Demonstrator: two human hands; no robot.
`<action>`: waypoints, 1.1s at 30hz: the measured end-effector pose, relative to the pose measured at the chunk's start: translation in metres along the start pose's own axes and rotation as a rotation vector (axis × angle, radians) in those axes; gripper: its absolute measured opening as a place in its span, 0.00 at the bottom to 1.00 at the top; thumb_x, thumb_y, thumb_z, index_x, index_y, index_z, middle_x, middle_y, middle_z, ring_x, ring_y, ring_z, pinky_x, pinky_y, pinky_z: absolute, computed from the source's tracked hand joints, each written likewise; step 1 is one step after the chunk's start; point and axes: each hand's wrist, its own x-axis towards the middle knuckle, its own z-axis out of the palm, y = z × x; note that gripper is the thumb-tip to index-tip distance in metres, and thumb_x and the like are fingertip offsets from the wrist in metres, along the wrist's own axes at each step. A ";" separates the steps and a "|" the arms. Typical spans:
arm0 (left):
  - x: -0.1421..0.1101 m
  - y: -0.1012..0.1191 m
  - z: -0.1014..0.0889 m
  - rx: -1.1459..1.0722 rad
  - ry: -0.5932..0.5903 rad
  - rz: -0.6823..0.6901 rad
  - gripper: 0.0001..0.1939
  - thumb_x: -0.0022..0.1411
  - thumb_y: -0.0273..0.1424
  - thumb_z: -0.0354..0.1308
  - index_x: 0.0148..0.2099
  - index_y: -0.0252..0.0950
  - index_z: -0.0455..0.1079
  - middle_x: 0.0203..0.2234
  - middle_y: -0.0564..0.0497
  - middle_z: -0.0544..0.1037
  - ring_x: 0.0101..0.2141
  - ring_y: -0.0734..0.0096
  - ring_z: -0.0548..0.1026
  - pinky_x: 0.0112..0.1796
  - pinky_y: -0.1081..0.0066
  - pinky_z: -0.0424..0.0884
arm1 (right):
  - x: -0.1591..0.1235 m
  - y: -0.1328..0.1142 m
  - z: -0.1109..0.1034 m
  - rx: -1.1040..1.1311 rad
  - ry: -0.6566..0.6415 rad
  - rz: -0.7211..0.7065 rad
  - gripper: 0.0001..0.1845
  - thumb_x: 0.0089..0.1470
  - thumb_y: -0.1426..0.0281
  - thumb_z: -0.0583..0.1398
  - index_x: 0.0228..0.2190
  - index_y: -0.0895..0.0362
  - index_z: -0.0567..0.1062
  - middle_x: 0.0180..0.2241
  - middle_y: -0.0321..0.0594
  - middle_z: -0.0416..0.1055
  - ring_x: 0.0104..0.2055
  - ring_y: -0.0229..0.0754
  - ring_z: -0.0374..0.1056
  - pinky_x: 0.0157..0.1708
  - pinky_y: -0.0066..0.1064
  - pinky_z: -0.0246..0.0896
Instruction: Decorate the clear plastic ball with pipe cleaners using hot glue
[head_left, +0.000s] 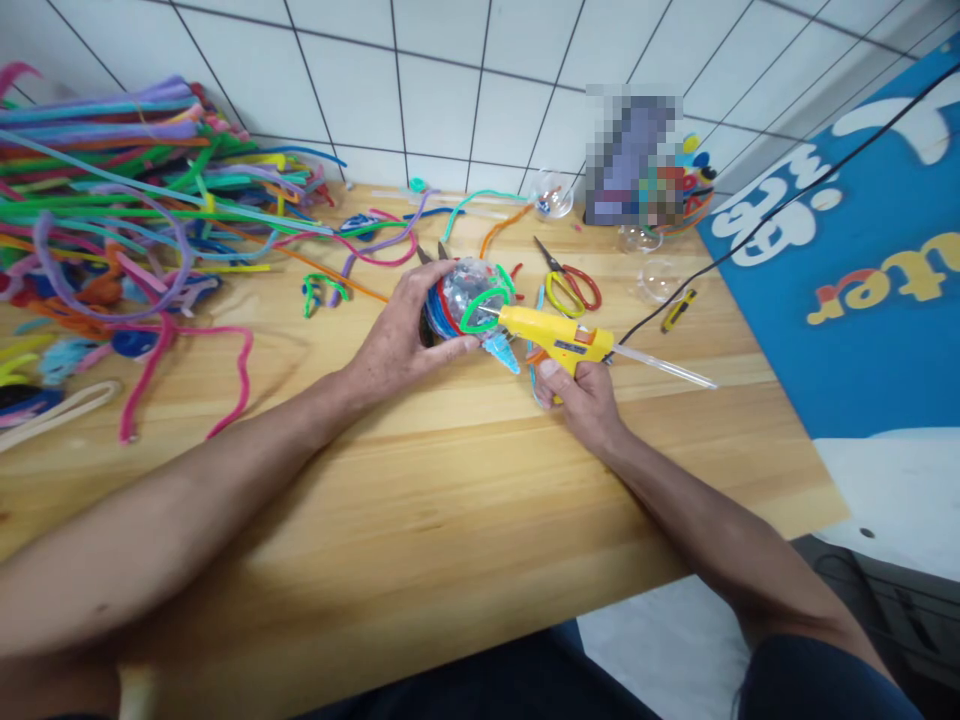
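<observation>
My left hand (409,325) is closed round the left side of a clear plastic ball (471,283), which has blue and red pipe cleaner bands on that side. A green pipe cleaner loop (480,312) lies on the ball's face, and a light blue pointed pipe cleaner piece (502,352) sticks out below. In my right hand (581,395) is a yellow hot glue gun (555,332), gripped by its handle. Its metal nozzle points left and meets the green loop, or nearly so. A clear glue stick (667,367) juts from its back end.
Pipe cleaners (112,150) are heaped at the left. Beyond the glue gun lie red-and-yellow-handled scissors (568,283), a yellow utility knife (679,311) and clear plastic half shells (660,281). The gun's black cord (720,262) runs to the upper right, over a blue printed board (892,350).
</observation>
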 end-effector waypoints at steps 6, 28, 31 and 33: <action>0.000 -0.002 0.001 0.000 -0.003 0.007 0.46 0.66 0.56 0.71 0.75 0.44 0.58 0.70 0.37 0.71 0.69 0.42 0.71 0.70 0.42 0.69 | -0.001 0.002 0.001 -0.051 -0.015 -0.030 0.35 0.62 0.38 0.65 0.21 0.54 0.71 0.18 0.32 0.64 0.22 0.35 0.60 0.26 0.32 0.54; 0.000 0.001 0.000 0.005 -0.009 0.008 0.45 0.66 0.56 0.70 0.75 0.46 0.57 0.69 0.38 0.71 0.68 0.44 0.72 0.70 0.42 0.70 | 0.003 -0.002 -0.001 0.050 0.049 -0.039 0.30 0.59 0.38 0.68 0.34 0.54 0.79 0.17 0.29 0.64 0.19 0.37 0.59 0.23 0.33 0.55; 0.000 0.001 -0.001 0.000 -0.006 -0.001 0.46 0.66 0.57 0.70 0.75 0.45 0.57 0.69 0.38 0.71 0.68 0.44 0.72 0.70 0.42 0.70 | 0.002 -0.003 -0.001 0.077 0.045 -0.035 0.30 0.58 0.38 0.69 0.35 0.54 0.79 0.17 0.28 0.64 0.19 0.37 0.58 0.23 0.33 0.54; 0.000 0.002 -0.001 -0.006 -0.004 0.000 0.45 0.66 0.56 0.71 0.75 0.45 0.58 0.69 0.38 0.71 0.68 0.43 0.72 0.70 0.42 0.69 | 0.002 -0.003 0.000 0.072 0.041 -0.027 0.31 0.57 0.38 0.69 0.35 0.54 0.79 0.16 0.28 0.64 0.19 0.36 0.58 0.23 0.33 0.54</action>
